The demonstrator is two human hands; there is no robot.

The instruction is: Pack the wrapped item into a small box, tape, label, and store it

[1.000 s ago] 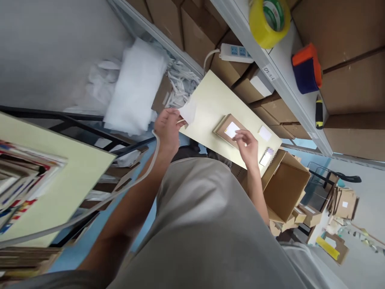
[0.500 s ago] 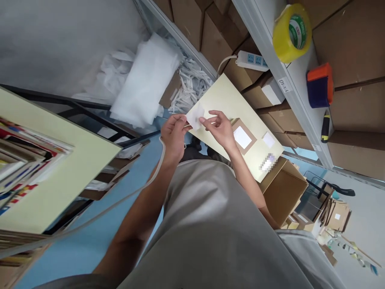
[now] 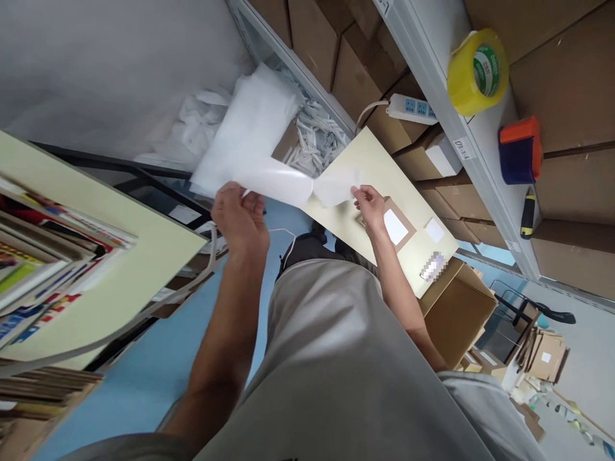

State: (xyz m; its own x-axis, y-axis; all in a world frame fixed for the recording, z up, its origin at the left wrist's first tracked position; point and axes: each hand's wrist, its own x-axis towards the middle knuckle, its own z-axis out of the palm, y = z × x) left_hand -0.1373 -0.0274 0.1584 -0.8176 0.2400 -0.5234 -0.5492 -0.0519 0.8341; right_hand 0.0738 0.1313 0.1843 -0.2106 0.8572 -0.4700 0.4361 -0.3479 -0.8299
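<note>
My left hand [image 3: 241, 218] is closed on the outer end of a glossy white strip of paper [image 3: 283, 182]. Between the thumb and fingers of my right hand [image 3: 369, 203] is the edge of a thinner white label-like sheet [image 3: 334, 187]. The two pieces meet at a crease midway between my hands, above the corner of a pale yellow tabletop [image 3: 368, 153]. Close by my right hand, a small brown carton [image 3: 407, 234] with a white label [image 3: 396, 226] lies on that tabletop.
An open cardboard box [image 3: 459, 314] stands at the tabletop's near end. On the shelf to the right are yellow tape [image 3: 459, 80], an orange-and-blue object [image 3: 519, 150] and a cutter [image 3: 528, 214]. A power strip [image 3: 412, 109] hangs beyond. A grey cord [image 3: 158, 307] crosses by my left arm.
My hands have moved apart, the left leftward and the right slightly rightward. The small white piece pinched between them has opened out into two joined pieces.
</note>
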